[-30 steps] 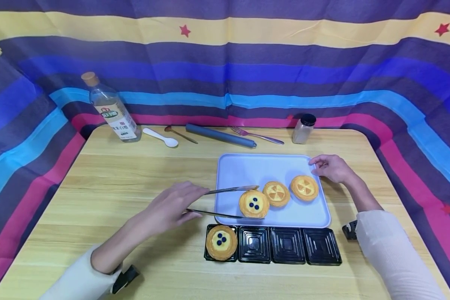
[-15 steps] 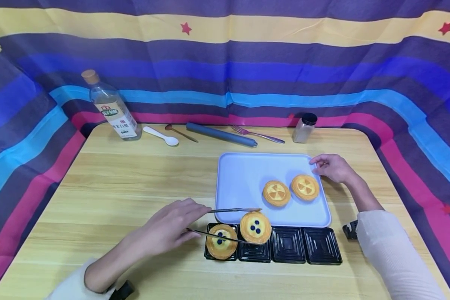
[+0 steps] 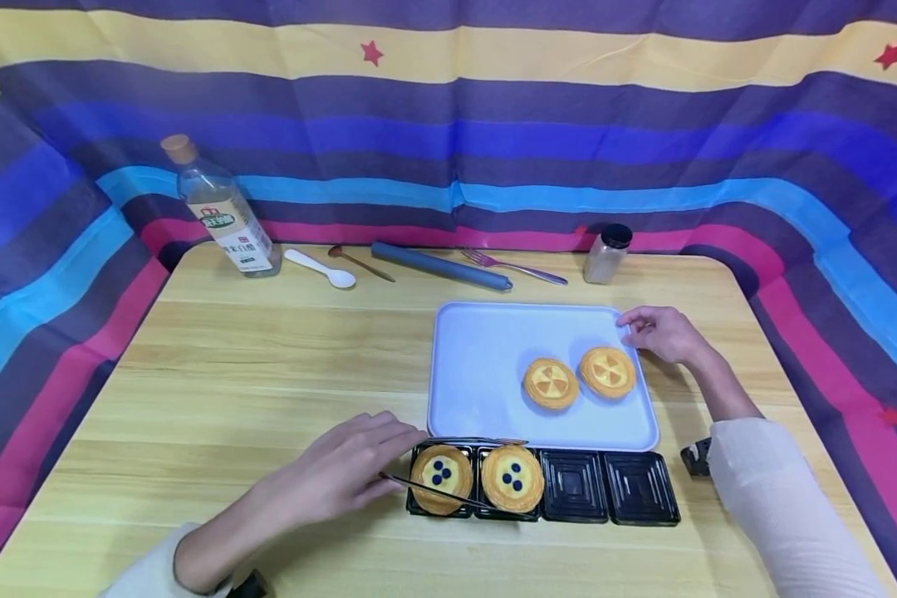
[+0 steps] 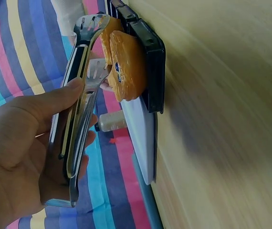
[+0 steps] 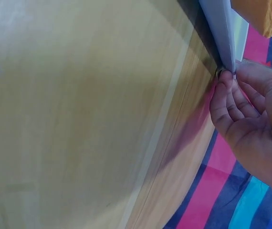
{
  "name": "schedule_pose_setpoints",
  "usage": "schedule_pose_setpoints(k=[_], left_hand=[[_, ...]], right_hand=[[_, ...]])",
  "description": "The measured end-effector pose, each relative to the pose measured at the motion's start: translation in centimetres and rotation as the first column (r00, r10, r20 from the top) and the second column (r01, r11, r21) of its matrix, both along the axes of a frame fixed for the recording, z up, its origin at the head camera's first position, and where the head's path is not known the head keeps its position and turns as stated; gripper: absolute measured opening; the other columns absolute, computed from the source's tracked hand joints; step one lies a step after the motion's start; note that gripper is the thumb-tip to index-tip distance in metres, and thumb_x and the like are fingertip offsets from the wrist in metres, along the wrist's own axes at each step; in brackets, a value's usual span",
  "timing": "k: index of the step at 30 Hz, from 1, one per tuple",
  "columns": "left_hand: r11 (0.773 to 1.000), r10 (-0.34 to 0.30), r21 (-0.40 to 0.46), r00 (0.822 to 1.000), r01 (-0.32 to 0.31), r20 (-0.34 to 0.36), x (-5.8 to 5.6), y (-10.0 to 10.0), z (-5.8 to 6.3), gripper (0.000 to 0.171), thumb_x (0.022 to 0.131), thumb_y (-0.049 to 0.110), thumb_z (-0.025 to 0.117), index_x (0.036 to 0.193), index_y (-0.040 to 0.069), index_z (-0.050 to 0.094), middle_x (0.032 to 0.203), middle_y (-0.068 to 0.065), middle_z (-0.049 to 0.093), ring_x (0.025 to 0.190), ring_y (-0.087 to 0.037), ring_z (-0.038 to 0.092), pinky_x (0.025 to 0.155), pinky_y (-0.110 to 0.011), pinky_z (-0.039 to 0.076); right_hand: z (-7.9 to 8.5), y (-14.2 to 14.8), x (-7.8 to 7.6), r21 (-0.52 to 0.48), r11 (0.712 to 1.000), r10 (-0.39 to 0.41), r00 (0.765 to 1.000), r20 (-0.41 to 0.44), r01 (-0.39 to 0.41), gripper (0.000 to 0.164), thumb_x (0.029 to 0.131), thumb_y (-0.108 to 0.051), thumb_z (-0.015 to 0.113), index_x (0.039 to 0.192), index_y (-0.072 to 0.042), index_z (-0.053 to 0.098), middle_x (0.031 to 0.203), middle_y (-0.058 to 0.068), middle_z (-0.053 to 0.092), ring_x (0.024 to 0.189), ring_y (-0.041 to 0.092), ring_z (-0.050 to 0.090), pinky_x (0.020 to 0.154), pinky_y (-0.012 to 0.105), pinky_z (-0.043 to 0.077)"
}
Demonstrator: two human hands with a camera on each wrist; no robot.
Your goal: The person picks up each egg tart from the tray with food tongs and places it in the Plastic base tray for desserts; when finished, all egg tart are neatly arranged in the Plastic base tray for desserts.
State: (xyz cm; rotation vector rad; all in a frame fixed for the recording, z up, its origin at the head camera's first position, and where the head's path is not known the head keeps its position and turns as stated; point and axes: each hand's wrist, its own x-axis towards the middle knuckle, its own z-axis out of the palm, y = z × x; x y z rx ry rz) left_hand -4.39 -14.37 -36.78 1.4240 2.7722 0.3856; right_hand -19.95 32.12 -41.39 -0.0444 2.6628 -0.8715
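Your left hand (image 3: pixel 351 465) grips shiny metal tongs (image 4: pixel 76 62) about a round berry-dotted tart (image 3: pixel 512 479).
Half a second ago it overlapped the tray's rim; now it's in the glossy black container's (image 3: pixel 574 488) second compartment, ridged crust possibly touching the tongs. Your right hand (image 3: pixel 659 334) pinches the smooth lilac tray (image 3: pixel 478 349).

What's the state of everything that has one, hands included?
Left hand, gripping tongs
Right hand, pinching tray corner
Tongs, spread around right blueberry tart
Black container, right two compartments empty
Left blueberry tart, in leftmost compartment
Right blueberry tart, at second compartment; fully seated unclear
Tray, bearing two triangle-topped tarts
Bottle, capped, standing
Jar, capped, standing
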Motion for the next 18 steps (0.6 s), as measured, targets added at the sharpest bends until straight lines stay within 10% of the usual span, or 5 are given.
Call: schedule_pose_setpoints(k=[18], left_hand=[[0.999, 0.029, -0.027, 1.000, -0.029, -0.004, 0.21, 0.14, -0.23, 0.063, 0.073, 0.035, 0.078, 0.126, 0.007, 0.059, 0.119, -0.002, 0.066, 0.108, -0.014, 0.060, 0.098, -0.035, 0.049]], right_hand=[[-0.19, -0.05, -0.07, 0.016, 1.000, 0.025, 0.997, -0.068, -0.024, 0.029, 0.087, -0.012, 0.065, 0.113, 0.001, 0.062, 0.095, 0.013, 0.057, 0.081, 0.018, 0.051, 0.064, 0.020, 0.044]])
